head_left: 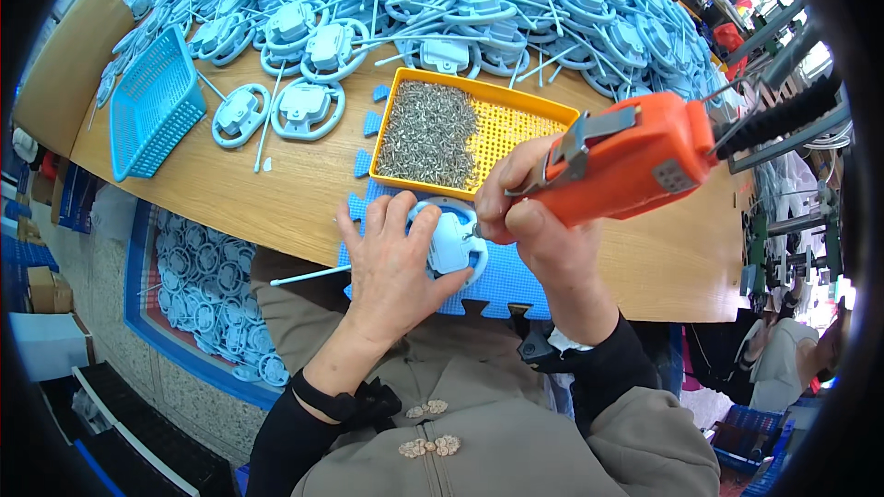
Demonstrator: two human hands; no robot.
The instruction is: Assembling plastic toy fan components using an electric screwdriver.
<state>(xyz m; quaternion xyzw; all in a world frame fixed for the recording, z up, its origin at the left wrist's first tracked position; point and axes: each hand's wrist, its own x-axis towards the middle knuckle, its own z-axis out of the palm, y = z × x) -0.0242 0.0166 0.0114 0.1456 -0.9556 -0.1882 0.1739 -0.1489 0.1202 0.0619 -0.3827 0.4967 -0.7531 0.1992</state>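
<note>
Pressing down with spread fingers, the left hand (391, 262) pins a pale blue wheel-shaped part (451, 241) on the blue foam mat (511, 281); the right hand (529, 212), fingers wrapped tight, grips an orange power screwdriver (626, 161), tip at the part; the yellow screw tray (516, 124) lies just beyond the fingertips.

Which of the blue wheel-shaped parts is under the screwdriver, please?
The wheel on the blue mat, pinned by the left hand; the right hand holds the orange screwdriver to it. The others lie untouched.

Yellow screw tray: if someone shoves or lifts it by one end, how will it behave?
The yellow tray looks like thin plastic, so probably light and slightly flexible. The screws are heaped loose toward its left side, so that end likely weighs more and the heap would slide if tilted. Its flat base on the wooden table should slide, not tip.
</note>
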